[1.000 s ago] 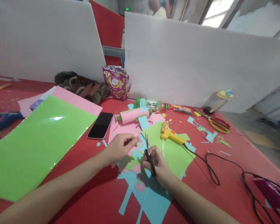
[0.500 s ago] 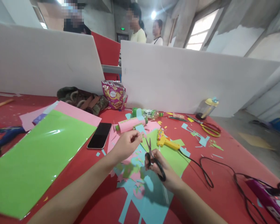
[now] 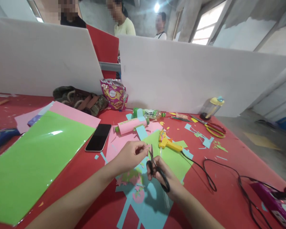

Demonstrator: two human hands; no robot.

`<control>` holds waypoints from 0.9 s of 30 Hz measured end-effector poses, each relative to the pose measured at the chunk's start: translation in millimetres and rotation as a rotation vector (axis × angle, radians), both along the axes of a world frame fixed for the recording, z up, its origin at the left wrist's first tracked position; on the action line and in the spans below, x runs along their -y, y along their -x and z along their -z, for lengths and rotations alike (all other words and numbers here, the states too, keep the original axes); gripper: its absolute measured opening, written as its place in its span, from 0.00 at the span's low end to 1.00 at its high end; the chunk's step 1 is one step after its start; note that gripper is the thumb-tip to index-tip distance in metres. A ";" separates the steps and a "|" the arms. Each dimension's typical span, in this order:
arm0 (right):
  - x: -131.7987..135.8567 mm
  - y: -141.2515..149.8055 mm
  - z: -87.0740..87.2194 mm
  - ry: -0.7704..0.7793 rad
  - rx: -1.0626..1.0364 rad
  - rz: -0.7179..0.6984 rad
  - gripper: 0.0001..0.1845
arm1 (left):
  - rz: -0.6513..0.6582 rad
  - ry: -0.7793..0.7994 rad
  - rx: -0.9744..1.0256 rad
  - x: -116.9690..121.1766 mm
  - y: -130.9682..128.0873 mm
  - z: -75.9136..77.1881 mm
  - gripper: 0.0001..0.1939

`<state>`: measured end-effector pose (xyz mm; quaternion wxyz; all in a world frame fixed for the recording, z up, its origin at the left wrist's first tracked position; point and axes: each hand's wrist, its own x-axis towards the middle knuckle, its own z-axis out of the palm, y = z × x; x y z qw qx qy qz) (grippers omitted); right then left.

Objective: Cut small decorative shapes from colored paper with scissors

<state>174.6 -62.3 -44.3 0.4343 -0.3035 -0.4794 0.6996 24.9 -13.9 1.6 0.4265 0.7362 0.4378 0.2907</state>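
My right hand is closed round the black handles of small scissors, blades pointing up toward my left hand. My left hand pinches a small paper scrap at its fingertips, right at the scissor tips. Both hands hover over cut pieces of blue paper, pink and green scraps on the red table. A yellow glue gun lies just beyond on a green sheet.
A large green sheet over pink paper lies left, with a phone beside it. A pink-wrapped bottle, snack bag, red-yellow scissors and a black cord to a purple power strip. White boards stand behind; several people beyond.
My head tilted up, showing people behind the boards. Both hands lifted slightly off the table and came closer together, the scissor tips now meeting the pinched scrap.
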 end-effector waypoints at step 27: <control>3.6 3.7 -4.1 -0.024 -0.032 -0.082 0.22 | 0.035 0.073 0.043 7.0 4.8 -1.3 0.14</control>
